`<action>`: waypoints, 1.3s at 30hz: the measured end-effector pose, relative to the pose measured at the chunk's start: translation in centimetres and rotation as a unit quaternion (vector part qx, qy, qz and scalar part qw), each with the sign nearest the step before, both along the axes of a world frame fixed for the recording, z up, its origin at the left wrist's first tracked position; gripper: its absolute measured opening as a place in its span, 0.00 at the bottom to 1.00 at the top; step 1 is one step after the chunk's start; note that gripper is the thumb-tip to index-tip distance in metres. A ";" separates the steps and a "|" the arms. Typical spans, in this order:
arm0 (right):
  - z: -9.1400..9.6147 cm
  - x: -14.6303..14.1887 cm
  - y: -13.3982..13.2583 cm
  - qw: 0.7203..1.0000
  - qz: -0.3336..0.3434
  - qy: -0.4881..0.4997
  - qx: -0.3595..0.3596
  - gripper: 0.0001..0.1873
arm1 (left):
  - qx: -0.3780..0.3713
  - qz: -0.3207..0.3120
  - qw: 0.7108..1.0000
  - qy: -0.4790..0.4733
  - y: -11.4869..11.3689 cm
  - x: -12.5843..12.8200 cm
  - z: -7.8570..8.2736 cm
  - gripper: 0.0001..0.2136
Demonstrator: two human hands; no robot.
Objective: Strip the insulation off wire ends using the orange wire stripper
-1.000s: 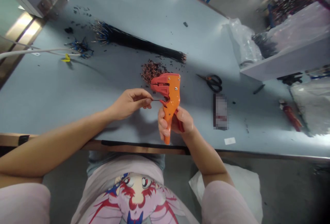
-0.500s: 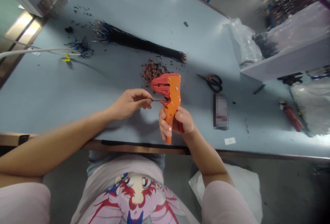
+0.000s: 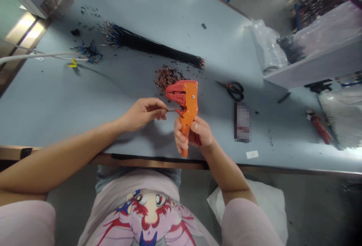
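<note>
My right hand (image 3: 195,134) is wrapped round the handles of an orange wire stripper (image 3: 185,102), held upright above the table's near edge. My left hand (image 3: 143,114) pinches a thin black wire (image 3: 171,110) whose tip reaches into the stripper's red jaws. Just beyond the tool lies a small heap of stripped wire bits (image 3: 166,76), and behind that a long bundle of black wires (image 3: 152,48).
Black-handled scissors (image 3: 233,89) lie right of the stripper on the grey-blue table (image 3: 70,99). A red-handled tool (image 3: 319,127) lies far right, near plastic bags and a raised shelf (image 3: 308,65). Blue wire scraps (image 3: 87,51), a yellow piece and a white cable sit far left.
My right hand has squeezed the stripper's handles a little tighter. The tool has shifted slightly. My left hand stays put on the wire.
</note>
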State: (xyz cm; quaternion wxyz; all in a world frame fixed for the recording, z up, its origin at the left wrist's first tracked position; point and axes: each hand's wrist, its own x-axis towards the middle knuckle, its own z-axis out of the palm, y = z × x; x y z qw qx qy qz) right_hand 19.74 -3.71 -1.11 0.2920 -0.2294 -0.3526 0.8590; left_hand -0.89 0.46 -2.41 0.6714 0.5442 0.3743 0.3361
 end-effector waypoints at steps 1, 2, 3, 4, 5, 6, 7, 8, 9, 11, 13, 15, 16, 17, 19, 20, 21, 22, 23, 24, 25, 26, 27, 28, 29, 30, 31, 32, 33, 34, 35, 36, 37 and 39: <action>0.0 0.0 0.0 1.000 0.001 0.000 0.000 0.22 | 0.001 -0.001 1.000 -0.001 0.0 0.0 -0.1 0.12; 0.0 0.0 0.0 1.000 0.003 0.003 0.001 0.21 | 0.002 -0.002 1.000 -0.002 0.0 0.0 -0.1 0.12; 0.0 0.0 0.0 1.000 0.003 0.008 0.003 0.20 | 0.003 -0.004 1.000 -0.003 0.0 0.0 -0.1 0.12; 0.0 0.0 0.0 1.000 0.002 0.013 0.005 0.20 | 0.005 -0.004 1.000 -0.003 0.0 0.0 -0.2 0.11; 0.0 0.0 0.0 1.000 0.001 0.017 0.007 0.19 | 0.005 -0.006 1.000 -0.002 0.0 0.0 -0.2 0.11; 0.1 0.1 0.0 1.000 0.000 0.020 0.008 0.19 | 0.005 -0.007 1.000 0.000 0.0 0.0 -0.2 0.11; 0.1 0.1 0.0 1.000 -0.001 0.021 0.008 0.18 | 0.006 -0.007 1.000 0.002 0.0 0.0 -0.2 0.11; 0.1 0.1 0.0 1.000 0.000 0.020 0.008 0.18 | 0.006 -0.007 1.000 0.004 0.0 0.0 -0.1 0.11; 0.1 0.1 0.0 1.000 0.003 0.020 0.007 0.18 | 0.006 -0.007 1.000 0.004 0.0 0.0 -0.1 0.11; 0.0 0.2 0.0 1.000 0.006 0.025 0.007 0.18 | 0.007 -0.008 1.000 0.002 0.0 0.0 -0.2 0.11; 0.0 0.2 0.0 1.000 0.004 0.030 0.006 0.17 | 0.008 -0.009 1.000 -0.001 0.0 0.0 -0.2 0.12; 0.1 0.1 0.0 1.000 -0.002 0.027 0.006 0.17 | 0.008 -0.011 1.000 -0.001 0.0 -0.1 -0.2 0.12; 0.2 0.1 0.0 1.000 -0.006 0.022 0.006 0.17 | 0.007 -0.010 1.000 0.001 0.0 -0.1 -0.2 0.12; 0.2 0.0 0.0 1.000 -0.010 0.016 0.006 0.17 | 0.007 -0.011 1.000 0.002 0.0 -0.1 -0.2 0.12; 0.4 -0.1 -0.1 1.000 -0.017 0.010 0.006 0.17 | 0.007 -0.012 1.000 0.005 0.0 -0.1 -0.2 0.12; 0.4 -0.2 -0.1 1.000 -0.023 0.010 0.005 0.17 | 0.007 -0.012 1.000 0.006 0.0 -0.1 -0.2 0.12; 0.5 -0.3 -0.1 0.999 -0.031 0.011 0.003 0.16 | 0.006 -0.013 1.000 0.007 0.0 -0.1 -0.2 0.12; 0.5 -0.3 -0.1 0.999 -0.040 0.012 0.001 0.16 | 0.004 -0.011 1.000 0.008 0.0 -0.1 -0.2 0.12; 0.5 -0.2 0.0 0.999 -0.049 0.012 -0.002 0.16 | 0.002 -0.009 1.000 0.010 0.0 0.0 -0.2 0.11; 0.4 -0.2 0.1 0.998 -0.057 0.013 -0.008 0.15 | -0.001 -0.005 1.000 0.013 0.0 0.0 -0.1 0.11; 0.4 -0.1 0.4 0.998 -0.062 0.013 -0.017 0.16 | -0.002 0.001 1.000 0.018 0.0 0.0 -0.1 0.11; 0.3 0.1 0.7 0.997 -0.067 0.013 -0.028 0.17 | 0.001 0.011 1.000 0.027 0.0 0.0 0.0 0.11; 0.2 0.2 1.1 0.996 -0.072 0.013 -0.041 0.18 | 0.008 0.026 0.999 0.042 0.1 -0.1 0.0 0.10; 0.2 0.4 1.5 0.995 -0.084 0.012 -0.054 0.21 | 0.022 0.049 0.996 0.065 0.2 -0.2 0.1 0.10; 0.1 0.6 1.9 0.993 -0.102 0.010 -0.066 0.23 | 0.047 0.079 0.991 0.097 0.4 -0.4 0.1 0.09; 0.1 0.8 2.2 0.990 -0.123 0.007 -0.074 0.24 | 0.083 0.112 0.981 0.137 0.7 -0.6 0.0 0.08; 0.1 0.9 2.5 0.986 -0.146 0.003 -0.079 0.25 | 0.128 0.144 0.964 0.181 1.0 -0.9 0.0 0.06; 0.1 1.0 2.7 0.983 -0.165 -0.002 -0.079 0.25 | 0.178 0.171 0.942 0.225 1.4 -1.2 -0.2 0.05; 0.2 1.1 2.8 0.981 -0.179 -0.008 -0.076 0.24 | 0.229 0.192 0.917 0.265 1.8 -1.5 -0.3 0.04; 0.2 1.1 2.8 0.980 -0.188 -0.015 -0.068 0.24 | 0.277 0.205 0.891 0.297 2.2 -1.9 -0.5 0.03; 0.3 1.1 2.7 0.980 -0.191 -0.023 -0.058 0.24 | 0.318 0.213 0.865 0.323 2.5 -2.2 -0.6 0.02; 0.3 1.0 2.6 0.980 -0.191 -0.030 -0.048 0.24 | 0.352 0.217 0.842 0.345 2.8 -2.5 -0.7 0.01; 0.3 0.9 2.5 0.981 -0.189 -0.037 -0.038 0.23 | 0.381 0.221 0.821 0.364 2.9 -2.7 -0.8 0.01; 0.2 0.8 2.2 0.982 -0.183 -0.049 -0.021 0.22 | 0.419 0.229 0.784 0.398 3.1 -3.0 -0.7 0.01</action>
